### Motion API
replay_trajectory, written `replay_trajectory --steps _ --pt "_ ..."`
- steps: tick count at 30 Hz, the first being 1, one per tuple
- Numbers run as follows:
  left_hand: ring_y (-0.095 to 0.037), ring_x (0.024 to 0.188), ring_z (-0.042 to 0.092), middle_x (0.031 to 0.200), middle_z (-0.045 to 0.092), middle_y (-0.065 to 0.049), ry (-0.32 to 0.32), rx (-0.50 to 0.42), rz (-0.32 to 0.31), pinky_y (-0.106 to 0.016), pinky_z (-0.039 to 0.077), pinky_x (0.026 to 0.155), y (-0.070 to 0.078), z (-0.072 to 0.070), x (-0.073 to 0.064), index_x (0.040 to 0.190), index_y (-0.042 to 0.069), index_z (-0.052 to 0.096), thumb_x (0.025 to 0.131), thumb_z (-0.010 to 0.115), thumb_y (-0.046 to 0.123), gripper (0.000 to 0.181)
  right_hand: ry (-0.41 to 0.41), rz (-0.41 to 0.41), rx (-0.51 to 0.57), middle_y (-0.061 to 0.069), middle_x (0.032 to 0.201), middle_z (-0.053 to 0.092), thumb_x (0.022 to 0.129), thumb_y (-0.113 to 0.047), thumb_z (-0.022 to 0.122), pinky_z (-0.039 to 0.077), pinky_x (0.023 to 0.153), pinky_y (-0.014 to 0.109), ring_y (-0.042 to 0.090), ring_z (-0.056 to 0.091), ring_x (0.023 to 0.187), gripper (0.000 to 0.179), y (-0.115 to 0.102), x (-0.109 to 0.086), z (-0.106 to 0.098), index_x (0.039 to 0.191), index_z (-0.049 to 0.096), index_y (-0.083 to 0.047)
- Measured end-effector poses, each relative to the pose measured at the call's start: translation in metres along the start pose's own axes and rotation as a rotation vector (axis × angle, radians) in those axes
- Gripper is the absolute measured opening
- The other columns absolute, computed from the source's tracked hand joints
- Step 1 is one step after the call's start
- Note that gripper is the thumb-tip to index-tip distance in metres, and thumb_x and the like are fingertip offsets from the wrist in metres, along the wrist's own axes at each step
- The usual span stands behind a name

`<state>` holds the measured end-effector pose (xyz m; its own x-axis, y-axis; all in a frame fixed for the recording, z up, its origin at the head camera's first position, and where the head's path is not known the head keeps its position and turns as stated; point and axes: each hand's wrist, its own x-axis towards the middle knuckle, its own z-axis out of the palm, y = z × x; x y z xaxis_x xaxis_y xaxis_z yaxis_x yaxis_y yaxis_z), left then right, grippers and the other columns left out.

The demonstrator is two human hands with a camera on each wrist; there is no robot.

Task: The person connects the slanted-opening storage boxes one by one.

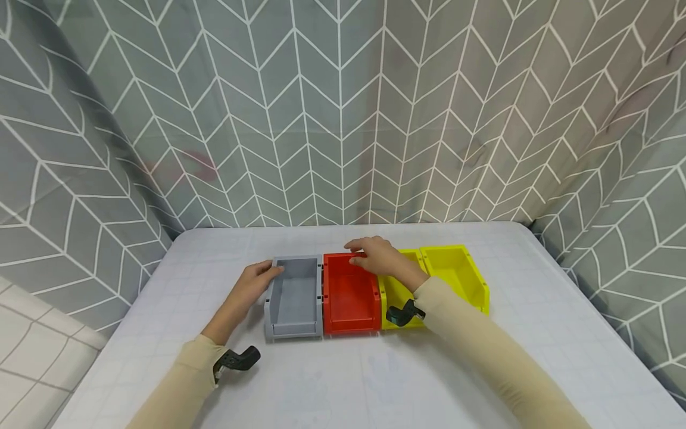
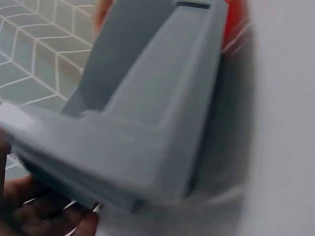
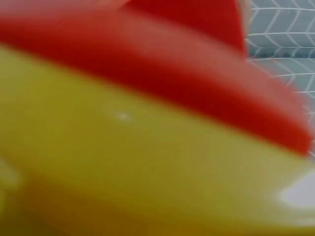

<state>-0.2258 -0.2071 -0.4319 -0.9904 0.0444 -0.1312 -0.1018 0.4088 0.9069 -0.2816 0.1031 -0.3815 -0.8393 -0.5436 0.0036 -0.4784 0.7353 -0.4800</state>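
Left hand [image 1: 254, 280] clamps rectangular gray plastic bin [image 1: 296, 298], center left. Right hand [image 1: 377, 255] overhangs rectangular red plastic bin [image 1: 351, 301], grip unclear.

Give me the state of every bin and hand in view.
Gray bin: upright, empty
Red bin: upright, no contents visible
Left yellow bin: upright, partly hidden
Right yellow bin: upright, partly hidden
Left hand: grips gray bin's left side
Right hand: at red bin's back rim, grip unclear
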Motion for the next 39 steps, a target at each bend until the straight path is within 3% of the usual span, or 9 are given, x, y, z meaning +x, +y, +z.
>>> replay_trajectory --steps 8,12,15,20,26,30,34,37,39 --pt "-0.031 0.117 0.056 0.120 0.066 -0.017 0.165 0.062 0.048 -0.051 0.044 0.100 -0.001 0.009 -0.004 0.113 -0.003 0.075 0.103 0.061 0.031 0.037 0.057 -0.014 0.021 0.003 0.097 0.072 0.099 -0.009 0.070 0.058 0.084 0.035 0.021 0.064 0.085 0.021 0.001 0.000 0.008 0.119 0.076 -0.005" --pt "-0.025 0.089 0.050 0.081 0.054 -0.007 0.235 0.058 0.049 -0.040 0.041 0.077 -0.001 0.006 -0.015 0.077 0.002 0.062 0.103 0.061 0.031 0.038 0.099 -0.061 0.047 0.005 0.097 0.073 0.098 -0.006 0.071 0.058 0.083 0.034 0.022 0.066 0.086 0.020 -0.004 -0.003 0.001 0.117 0.077 -0.005" --pt "-0.023 0.076 0.041 0.067 0.038 -0.002 0.274 0.029 0.057 -0.037 0.033 0.067 0.001 0.000 -0.028 0.066 0.008 0.049 0.103 0.062 0.029 0.044 0.113 -0.108 0.075 0.005 0.096 0.073 0.098 -0.005 0.070 0.058 0.082 0.033 0.022 0.066 0.085 0.018 -0.010 -0.008 -0.007 0.115 0.077 -0.003" --pt "-0.019 0.065 0.036 0.061 0.030 0.002 0.310 0.027 0.065 -0.032 0.031 0.059 0.001 -0.008 -0.049 0.063 0.010 0.043 0.102 0.063 0.026 0.047 0.123 -0.138 0.088 0.003 0.094 0.073 0.098 -0.004 0.070 0.058 0.080 0.032 0.020 0.065 0.084 0.018 -0.022 -0.024 -0.018 0.114 0.078 -0.004" --pt "-0.025 0.089 0.056 0.085 0.068 -0.007 0.316 0.098 0.058 -0.035 0.044 0.074 0.002 0.001 -0.078 0.092 -0.002 0.077 0.103 0.063 0.025 0.032 0.117 -0.170 0.130 0.001 0.096 0.073 0.097 -0.002 0.070 0.058 0.078 0.031 0.018 0.066 0.084 0.020 -0.038 -0.052 -0.025 0.116 0.078 -0.005" --pt "-0.030 0.105 0.068 0.108 0.076 -0.013 0.302 0.119 0.073 -0.044 0.053 0.088 0.001 0.020 -0.097 0.107 -0.002 0.080 0.102 0.065 0.021 0.028 0.087 -0.174 0.165 0.000 0.098 0.074 0.097 -0.002 0.070 0.058 0.078 0.030 0.016 0.067 0.084 0.022 -0.043 -0.071 -0.028 0.117 0.078 -0.005" --pt "-0.024 0.086 0.066 0.074 0.068 -0.005 0.288 0.116 0.075 -0.036 0.053 0.074 0.001 0.033 -0.106 0.081 0.003 0.076 0.101 0.066 0.020 0.028 0.084 -0.174 0.161 -0.001 0.097 0.074 0.097 -0.002 0.070 0.057 0.077 0.030 0.014 0.064 0.083 0.022 -0.046 -0.087 -0.029 0.117 0.078 -0.008" --pt "-0.019 0.064 0.048 0.054 0.042 0.000 0.278 0.123 0.070 -0.030 0.038 0.058 0.002 0.037 -0.110 0.064 0.007 0.062 0.100 0.066 0.020 0.039 0.075 -0.170 0.187 -0.002 0.098 0.074 0.097 -0.002 0.070 0.057 0.077 0.030 0.014 0.064 0.085 0.023 -0.047 -0.097 -0.028 0.117 0.078 -0.009" --pt "-0.015 0.058 0.041 0.052 0.038 0.003 0.263 0.122 0.070 -0.027 0.034 0.054 0.001 0.039 -0.111 0.061 0.008 0.059 0.099 0.067 0.018 0.040 0.068 -0.165 0.206 -0.004 0.099 0.074 0.097 -0.002 0.070 0.058 0.078 0.031 0.013 0.065 0.086 0.023 -0.047 -0.104 -0.027 0.117 0.079 -0.010"
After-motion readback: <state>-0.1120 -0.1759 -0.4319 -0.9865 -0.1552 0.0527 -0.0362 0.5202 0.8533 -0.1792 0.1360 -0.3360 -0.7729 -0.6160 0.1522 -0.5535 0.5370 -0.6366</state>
